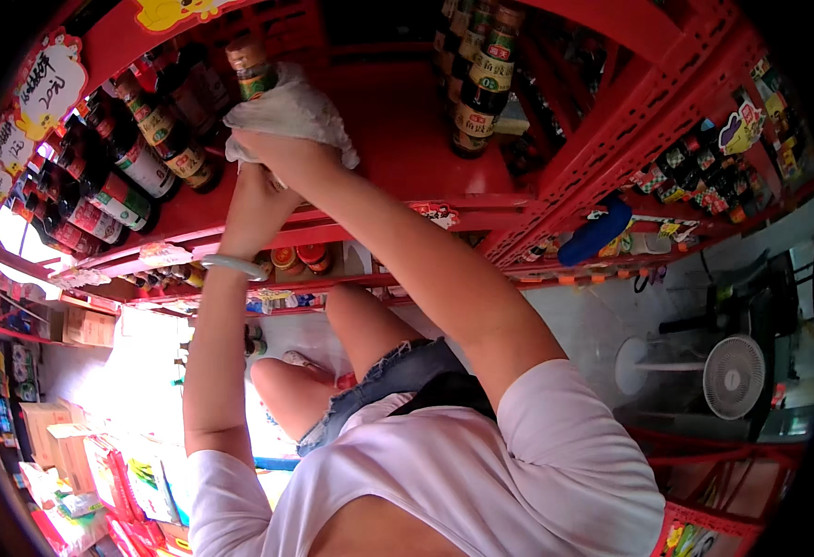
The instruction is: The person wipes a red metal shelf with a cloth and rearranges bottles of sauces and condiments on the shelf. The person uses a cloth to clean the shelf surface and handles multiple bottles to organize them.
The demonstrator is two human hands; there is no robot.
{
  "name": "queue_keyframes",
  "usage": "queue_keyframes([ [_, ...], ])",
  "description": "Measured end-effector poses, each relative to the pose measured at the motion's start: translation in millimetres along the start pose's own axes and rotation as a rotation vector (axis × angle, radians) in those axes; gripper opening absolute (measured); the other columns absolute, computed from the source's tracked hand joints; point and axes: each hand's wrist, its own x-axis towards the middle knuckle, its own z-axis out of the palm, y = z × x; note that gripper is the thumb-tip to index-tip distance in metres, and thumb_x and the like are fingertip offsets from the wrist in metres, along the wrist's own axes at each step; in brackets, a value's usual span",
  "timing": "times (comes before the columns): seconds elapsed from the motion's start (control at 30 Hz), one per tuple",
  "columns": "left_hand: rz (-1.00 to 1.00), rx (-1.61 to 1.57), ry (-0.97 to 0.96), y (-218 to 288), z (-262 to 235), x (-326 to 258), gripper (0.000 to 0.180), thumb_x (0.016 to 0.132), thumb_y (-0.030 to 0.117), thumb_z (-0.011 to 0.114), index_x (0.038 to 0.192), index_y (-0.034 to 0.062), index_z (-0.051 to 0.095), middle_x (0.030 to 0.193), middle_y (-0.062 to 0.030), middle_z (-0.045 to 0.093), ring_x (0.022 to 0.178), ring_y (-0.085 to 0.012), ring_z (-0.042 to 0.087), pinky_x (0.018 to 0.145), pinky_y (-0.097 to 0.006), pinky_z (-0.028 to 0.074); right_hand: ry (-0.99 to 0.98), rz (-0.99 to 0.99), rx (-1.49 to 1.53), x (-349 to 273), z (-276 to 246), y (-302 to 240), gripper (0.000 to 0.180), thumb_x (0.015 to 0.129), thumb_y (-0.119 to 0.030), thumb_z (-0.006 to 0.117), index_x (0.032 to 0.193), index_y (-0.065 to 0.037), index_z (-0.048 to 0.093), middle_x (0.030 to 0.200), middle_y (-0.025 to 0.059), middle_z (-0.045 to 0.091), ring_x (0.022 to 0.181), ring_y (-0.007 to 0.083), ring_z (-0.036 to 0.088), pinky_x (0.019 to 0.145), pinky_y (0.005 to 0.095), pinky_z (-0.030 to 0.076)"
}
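A sauce bottle point(253, 82) with a tan cap and a green-and-gold label is held up over the red shelf, its neck showing above a whitish cloth point(306, 110). My right hand point(281, 156) presses that cloth around the bottle's body. Just below, my left hand point(260, 200) is closed around the bottle's lower part, which the cloth and my hands mostly hide. A pale bangle point(234, 267) circles my left wrist. To the left stand dark sauce bottles point(173, 139) in rows; to the right is a row of similar bottles with gold labels point(478, 107).
The red metal shelf point(397, 139) has a raised front edge with price tags. Jars point(312, 257) stand on the level below. Perforated red uprights point(602, 153) rise at the right, with a blue roll-shaped object point(596, 230) nearby. A white fan point(734, 377) stands farther right.
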Motion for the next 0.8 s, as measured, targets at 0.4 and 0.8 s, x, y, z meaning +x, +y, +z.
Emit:
queue_keyframes([
  [0.4,-0.104,-0.157,0.112,69.9,-66.6,48.3,0.061,0.088,0.041,0.058,0.130,-0.0008,0.045,0.124,-0.0118,0.053,0.115,-0.0183,0.048,0.098,-0.030,0.035,-0.587,0.241,0.237,-12.3,-21.9,41.2,0.053,0.068,-0.009,0.075,0.112,-0.005,0.046,0.093,0.0055,0.060,0.086,0.0144,0.059,0.077,0.0317,0.050],
  [0.8,-0.273,-0.983,0.738,53.7,-34.0,60.6,0.013,0.077,0.015,0.064,0.083,0.0048,0.058,0.069,-0.0044,0.059,0.063,-0.0114,0.055,0.058,-0.026,0.044,-0.506,0.173,-0.273,-37.5,-29.1,49.5,0.071,0.058,-0.033,0.084,0.112,-0.003,0.050,0.103,0.0148,0.063,0.098,0.0284,0.061,0.083,0.0358,0.048],
])
